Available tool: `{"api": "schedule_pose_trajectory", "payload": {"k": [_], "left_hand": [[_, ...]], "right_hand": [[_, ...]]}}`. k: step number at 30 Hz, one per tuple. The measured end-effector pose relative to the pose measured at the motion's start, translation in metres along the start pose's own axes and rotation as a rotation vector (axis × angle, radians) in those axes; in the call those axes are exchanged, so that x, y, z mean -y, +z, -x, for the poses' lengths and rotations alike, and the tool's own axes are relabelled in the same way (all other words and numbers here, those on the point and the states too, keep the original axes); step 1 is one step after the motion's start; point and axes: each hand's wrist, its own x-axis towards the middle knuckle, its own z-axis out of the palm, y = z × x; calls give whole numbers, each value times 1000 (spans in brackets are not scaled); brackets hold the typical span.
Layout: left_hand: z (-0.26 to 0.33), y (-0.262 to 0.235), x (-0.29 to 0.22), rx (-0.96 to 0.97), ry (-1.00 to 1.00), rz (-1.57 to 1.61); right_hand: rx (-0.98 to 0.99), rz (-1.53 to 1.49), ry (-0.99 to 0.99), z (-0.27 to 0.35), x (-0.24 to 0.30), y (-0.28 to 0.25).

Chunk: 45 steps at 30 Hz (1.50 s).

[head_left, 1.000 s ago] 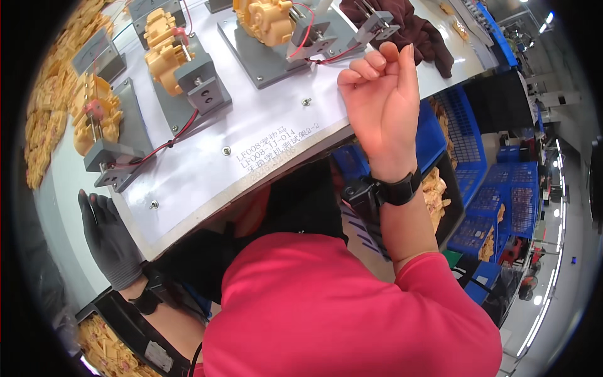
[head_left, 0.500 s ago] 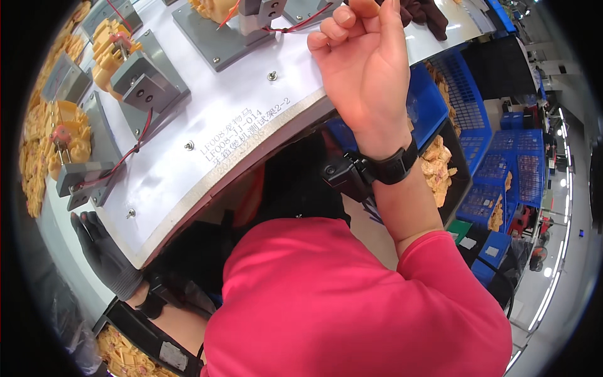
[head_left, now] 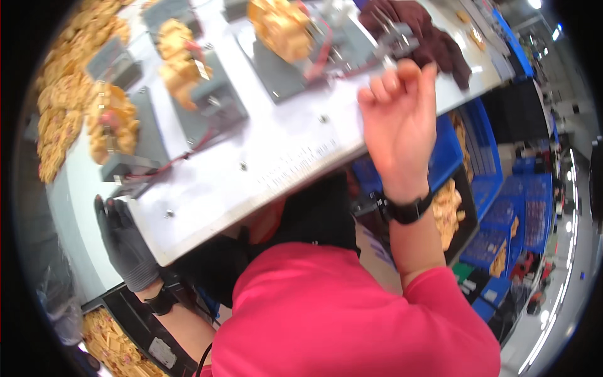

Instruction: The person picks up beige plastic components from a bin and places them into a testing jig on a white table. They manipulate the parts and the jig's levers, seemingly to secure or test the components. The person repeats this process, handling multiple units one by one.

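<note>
My left hand point(head_left: 129, 245), in a dark grey glove, lies with its fingers stretched out on the white table beside the near left corner of a white fixture board point(head_left: 207, 198). My bare right hand point(head_left: 402, 129) is over the board's near right edge, palm showing, fingers loosely curled and thumb apart, with nothing seen in it. Just beyond its fingertips are a metal clamp point(head_left: 402, 43) and a crumpled dark brown cloth point(head_left: 433, 44). Grey mounts on the board carry yellow plastic parts, such as a left one point(head_left: 112, 122), a middle one point(head_left: 179, 66) and a right one point(head_left: 282, 28). Red wires point(head_left: 173, 164) run between mounts.
Many yellow parts lie heaped point(head_left: 63, 103) on the table at the far left. A black bin point(head_left: 162, 352) of yellow parts stands at the lower left, and another dark bin point(head_left: 468, 210) at the right. Blue crates point(head_left: 502, 217) are stacked beyond it.
The whole view has shifted, so the board and both hands appear farther right and lower. More of the mounts and cloth shows. My left hand stays by the board's corner; blur softens the picture.
</note>
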Motion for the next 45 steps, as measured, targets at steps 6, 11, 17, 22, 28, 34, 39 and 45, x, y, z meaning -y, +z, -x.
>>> {"api": "schedule_pose_trajectory", "payload": {"k": [6,11,17,22,28,34,39,45], "left_hand": [[3,9,3,-5,-11,68],[5,14,4,2,-5,-5],[9,22,7,-14,65,-156],[11,25,4,-29,42,-156],[13,32,2,-37,32,-169],[12,27,4,-1,3,-142],[14,34,1,-33,-3,-155],[31,52,-12,18,-2,-473]], "right_hand": [[-72,580,-181,9,-4,22],[76,1161,-270,-2,18,27],[510,1521,-84,-18,31,25],[612,1610,53,-12,29,28],[551,1667,0,-7,22,18],[488,1679,3,-3,20,19],[458,1690,20,-2,16,23],[448,1687,-100,1,15,27]]}}
